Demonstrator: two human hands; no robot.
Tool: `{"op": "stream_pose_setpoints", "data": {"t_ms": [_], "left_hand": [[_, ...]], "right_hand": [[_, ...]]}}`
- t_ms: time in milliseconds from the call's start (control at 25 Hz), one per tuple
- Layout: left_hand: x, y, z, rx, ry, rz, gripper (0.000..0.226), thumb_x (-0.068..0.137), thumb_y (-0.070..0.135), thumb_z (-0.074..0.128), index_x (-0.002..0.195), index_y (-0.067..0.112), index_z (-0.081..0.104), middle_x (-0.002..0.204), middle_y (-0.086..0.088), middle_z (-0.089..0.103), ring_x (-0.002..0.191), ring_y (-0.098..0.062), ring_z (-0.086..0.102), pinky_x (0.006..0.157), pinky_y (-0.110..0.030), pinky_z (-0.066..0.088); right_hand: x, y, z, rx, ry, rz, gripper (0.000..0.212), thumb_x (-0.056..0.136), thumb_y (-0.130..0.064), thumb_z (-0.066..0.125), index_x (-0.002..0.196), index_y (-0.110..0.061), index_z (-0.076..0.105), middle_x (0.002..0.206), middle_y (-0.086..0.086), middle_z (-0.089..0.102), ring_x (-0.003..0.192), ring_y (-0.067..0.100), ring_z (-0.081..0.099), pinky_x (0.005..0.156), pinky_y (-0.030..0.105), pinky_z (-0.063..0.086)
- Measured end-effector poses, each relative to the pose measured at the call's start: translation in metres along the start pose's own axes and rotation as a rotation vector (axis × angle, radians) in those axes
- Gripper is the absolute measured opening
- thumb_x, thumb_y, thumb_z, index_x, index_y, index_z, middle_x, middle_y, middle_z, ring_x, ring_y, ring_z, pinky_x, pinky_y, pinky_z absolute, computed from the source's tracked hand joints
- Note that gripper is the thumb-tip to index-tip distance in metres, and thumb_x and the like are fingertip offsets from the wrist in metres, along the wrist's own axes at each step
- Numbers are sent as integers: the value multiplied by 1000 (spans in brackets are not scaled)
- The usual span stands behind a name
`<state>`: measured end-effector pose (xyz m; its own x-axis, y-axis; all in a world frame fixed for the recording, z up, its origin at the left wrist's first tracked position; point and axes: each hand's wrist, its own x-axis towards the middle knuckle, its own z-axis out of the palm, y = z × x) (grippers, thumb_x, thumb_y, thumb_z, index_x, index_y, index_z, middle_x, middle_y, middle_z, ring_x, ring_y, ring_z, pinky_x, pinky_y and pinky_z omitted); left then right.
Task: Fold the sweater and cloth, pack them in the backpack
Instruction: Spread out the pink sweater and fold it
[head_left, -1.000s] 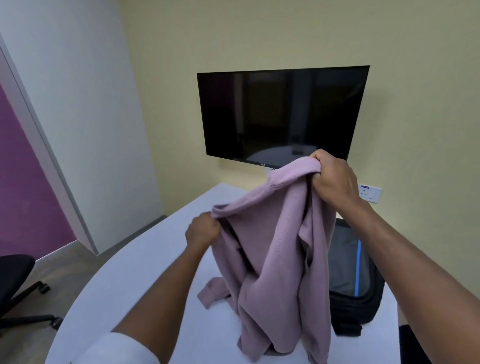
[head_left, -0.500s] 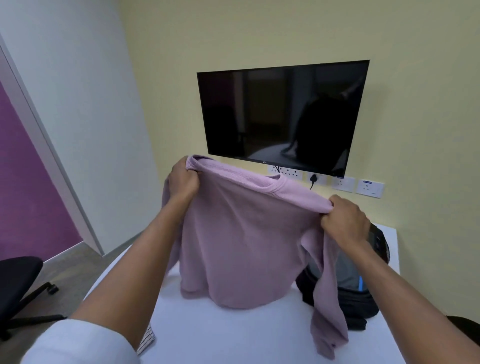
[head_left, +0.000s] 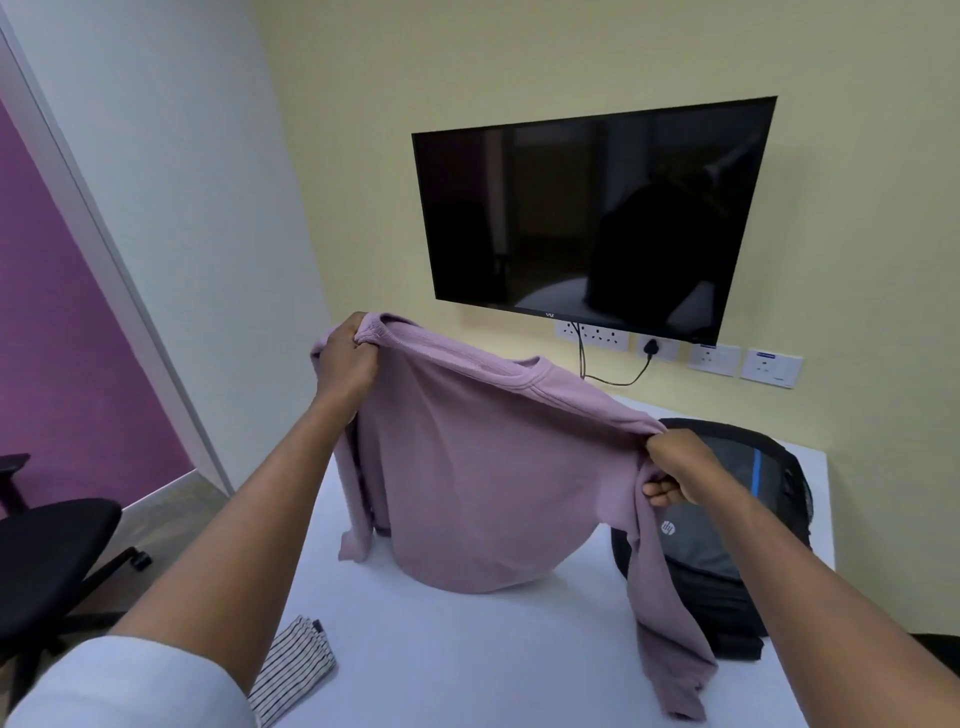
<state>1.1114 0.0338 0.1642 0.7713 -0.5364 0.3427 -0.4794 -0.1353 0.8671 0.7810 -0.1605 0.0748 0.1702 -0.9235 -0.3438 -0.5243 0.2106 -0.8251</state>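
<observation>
I hold a lilac sweater (head_left: 483, 478) spread out in the air above the white table (head_left: 467, 654). My left hand (head_left: 345, 358) grips its left shoulder, raised higher. My right hand (head_left: 680, 475) grips the right shoulder, lower down. The hem touches the tabletop and both sleeves hang down. A black and grey backpack (head_left: 727, 551) lies on the table at the right, partly behind the sweater's right sleeve. A striped cloth (head_left: 293, 670) lies on the table near my left forearm, partly hidden by it.
A dark wall screen (head_left: 587, 218) hangs behind the table above a row of sockets (head_left: 675, 353) with a plugged-in cable. A black office chair (head_left: 47, 556) stands on the floor at the left. The table's far edge runs along the yellow wall.
The sweater went from bunched to spread wide. My left hand rose and took the left shoulder, my right hand dropped lower to the right shoulder. The striped cloth has come into view.
</observation>
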Motion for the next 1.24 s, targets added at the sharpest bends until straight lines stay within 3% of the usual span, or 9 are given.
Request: {"op": "stream_pose_setpoints", "data": {"t_ms": [120, 240, 440, 560, 680, 840, 960, 1040, 1240], "left_hand": [[9, -14, -7, 7, 4, -82, 35, 89, 19, 36, 90, 37, 66, 97, 10, 65, 111, -20, 53, 89, -28, 43], [24, -25, -10, 6, 21, -146, 30, 94, 22, 37, 106, 30, 64, 95, 12, 60, 102, -16, 49, 77, -23, 40], [60, -70, -7, -98, -67, -344, 39, 79, 43, 33, 106, 36, 61, 106, -1, 66, 91, -16, 56, 80, -31, 48], [70, -83, 3, -250, -90, -519, 28, 95, 39, 33, 97, 30, 59, 83, 2, 55, 69, -15, 47, 60, -28, 38], [92, -97, 14, -413, -86, -645, 45, 95, 52, 32, 105, 23, 64, 83, 1, 59, 73, -17, 52, 63, -31, 41], [128, -88, 15, -543, 2, -552, 50, 96, 54, 29, 108, 19, 64, 72, 4, 56, 65, -15, 48, 66, -26, 41], [146, -65, 8, -669, 58, -450, 49, 95, 50, 33, 108, 20, 69, 84, 2, 69, 76, -17, 59, 77, -31, 49], [143, -46, -1, -730, 62, -393, 42, 96, 43, 35, 98, 20, 69, 85, 1, 70, 74, -16, 60, 69, -29, 51], [83, -33, -16, -776, 74, -289, 34, 98, 33, 33, 78, 22, 60, 71, 1, 54, 57, -14, 37, 48, -23, 27]], "right_hand": [[7, -22, 15, 50, -8, 5, 21, 98, -11, 31, 109, 1, 46, 82, 31, 67, 61, 36, 67, 59, 46, 61], [17, -47, 34, 129, -23, -13, 21, 100, -9, 28, 110, 1, 44, 80, 30, 65, 67, 38, 67, 65, 46, 60], [53, -72, 80, 170, -63, -99, 40, 92, 0, 28, 118, -1, 58, 79, 28, 71, 76, 40, 73, 75, 48, 61], [70, -84, 111, 215, -93, -135, 39, 91, 0, 29, 113, -5, 61, 81, 25, 73, 81, 38, 73, 81, 50, 60], [85, -114, 135, 279, -62, -167, 33, 89, 2, 35, 91, -5, 67, 84, 26, 72, 83, 39, 71, 84, 51, 59], [102, -162, 141, 388, -4, -306, 31, 68, -5, 38, 74, -8, 68, 80, 22, 73, 78, 37, 72, 83, 52, 59], [109, -197, 126, 428, 31, -380, 38, 65, -14, 38, 83, -5, 70, 88, 20, 75, 86, 32, 73, 85, 43, 59], [106, -214, 111, 426, 74, -403, 42, 77, -15, 39, 102, 4, 68, 103, 25, 72, 97, 32, 70, 92, 45, 56], [58, -177, 76, 305, 151, -606, 26, 84, -13, 43, 99, -13, 64, 94, 4, 66, 89, 22, 65, 78, 34, 50]]}}
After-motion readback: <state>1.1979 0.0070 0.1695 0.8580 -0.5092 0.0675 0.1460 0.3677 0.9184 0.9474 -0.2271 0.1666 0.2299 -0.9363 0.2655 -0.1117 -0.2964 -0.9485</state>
